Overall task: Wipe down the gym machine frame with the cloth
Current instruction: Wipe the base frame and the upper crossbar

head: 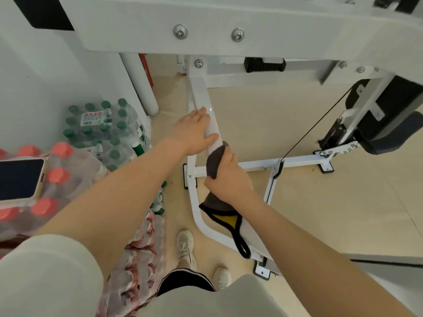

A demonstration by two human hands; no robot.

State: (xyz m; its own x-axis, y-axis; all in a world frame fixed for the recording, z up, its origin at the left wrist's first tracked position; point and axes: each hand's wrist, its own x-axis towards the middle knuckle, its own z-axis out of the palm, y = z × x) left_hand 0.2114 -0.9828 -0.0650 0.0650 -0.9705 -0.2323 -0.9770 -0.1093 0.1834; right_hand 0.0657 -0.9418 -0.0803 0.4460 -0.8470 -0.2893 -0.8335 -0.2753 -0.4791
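The right hand point(229, 177) grips the dark grey cloth point(216, 161) against the sloping white metal frame tube point(201, 97); the left hand point(194, 131), fingers spread, rests flat just beyond. The cloth's dangling loop might snag.

Phone point(19, 178) cut by left edge

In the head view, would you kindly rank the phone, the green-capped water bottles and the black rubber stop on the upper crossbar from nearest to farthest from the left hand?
Measured from the left hand, which rests flat on the white frame bar:
1. Green-capped water bottles, on the floor just to its left.
2. Black rubber stop, up and to the right, on the crossbar.
3. Phone, at the far left edge, lying on the red-capped bottles.
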